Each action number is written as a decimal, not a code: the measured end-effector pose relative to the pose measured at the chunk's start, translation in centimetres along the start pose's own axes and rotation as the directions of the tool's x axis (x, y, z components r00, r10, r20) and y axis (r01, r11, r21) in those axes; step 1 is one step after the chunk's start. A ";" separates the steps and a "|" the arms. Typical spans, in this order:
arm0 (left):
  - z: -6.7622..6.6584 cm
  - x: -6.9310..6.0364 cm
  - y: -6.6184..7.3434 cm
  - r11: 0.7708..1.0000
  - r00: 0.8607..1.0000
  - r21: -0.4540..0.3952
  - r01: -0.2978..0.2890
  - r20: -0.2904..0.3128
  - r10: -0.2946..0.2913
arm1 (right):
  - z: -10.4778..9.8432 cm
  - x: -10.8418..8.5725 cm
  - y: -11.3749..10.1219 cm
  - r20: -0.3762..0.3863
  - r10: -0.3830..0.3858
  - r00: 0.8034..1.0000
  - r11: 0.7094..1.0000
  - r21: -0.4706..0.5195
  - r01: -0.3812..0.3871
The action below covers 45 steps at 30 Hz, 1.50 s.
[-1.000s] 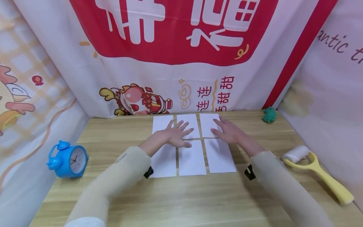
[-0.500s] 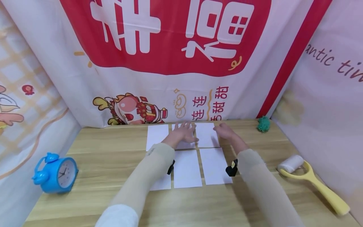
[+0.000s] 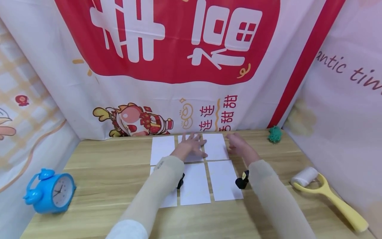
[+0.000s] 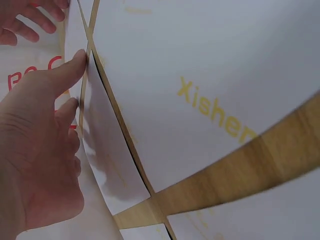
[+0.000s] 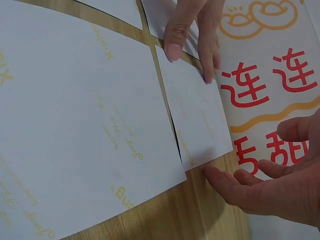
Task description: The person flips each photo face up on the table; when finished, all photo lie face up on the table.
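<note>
Several white paper sheets lie in two rows at the back of the table, with narrow gaps between them. My left hand (image 3: 191, 147) rests over the back middle sheet (image 3: 181, 138), fingers spread. In the right wrist view, its thumb and a finger touch the end of the back right sheet (image 5: 195, 110). Beside that sheet's right edge is my right hand (image 3: 239, 146), a fingertip at or very near the edge and the other fingers loosely bent. Faint yellow print shows on the sheets. The front left sheet (image 3: 170, 199) is partly hidden by my left sleeve.
A blue alarm clock (image 3: 52, 192) stands at the left. On the right lie a yellow-handled lint roller (image 3: 331, 194) and, near the back corner, a green crumpled clump (image 3: 275, 134). Printed cloth (image 3: 167, 74) hangs along the table's back edge.
My left hand has moved right and back from the left sheets to the back middle one. The right hand has shifted off the back right sheet to its outer edge. The view has tilted up.
</note>
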State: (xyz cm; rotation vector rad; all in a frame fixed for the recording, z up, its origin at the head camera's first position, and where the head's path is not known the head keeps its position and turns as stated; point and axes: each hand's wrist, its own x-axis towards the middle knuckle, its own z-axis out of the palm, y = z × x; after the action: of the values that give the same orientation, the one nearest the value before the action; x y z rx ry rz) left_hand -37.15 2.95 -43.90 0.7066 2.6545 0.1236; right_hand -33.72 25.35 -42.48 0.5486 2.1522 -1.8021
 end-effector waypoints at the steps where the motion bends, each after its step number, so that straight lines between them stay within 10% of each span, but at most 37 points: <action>1: 0.1 0.1 0.1 1.000 1.000 0.002 0.007 0.006 -0.007 | 0.0 0.0 -0.1 -0.002 -0.002 1.000 1.000 -0.012 0.002; 17: -0.3 0.0 0.2 1.000 1.000 0.004 0.021 0.012 -0.021 | -0.3 -0.2 -0.3 0.070 0.018 0.997 0.998 0.063 -0.022; 34: -0.3 -0.6 0.6 0.999 1.000 0.041 0.002 -0.016 -0.001 | -1.9 0.5 1.9 0.070 0.027 0.997 0.955 -0.296 -0.005; 45: 0.2 1.4 0.7 1.000 1.000 0.004 0.012 -0.026 -0.012 | -2.1 0.1 1.5 0.053 0.013 0.999 0.951 -0.308 0.004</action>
State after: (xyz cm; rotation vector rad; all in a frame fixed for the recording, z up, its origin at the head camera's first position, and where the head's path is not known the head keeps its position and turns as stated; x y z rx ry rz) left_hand -37.86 4.27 -44.39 0.6953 2.6844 0.1250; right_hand -33.05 27.61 -43.52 0.4225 2.3295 -1.4188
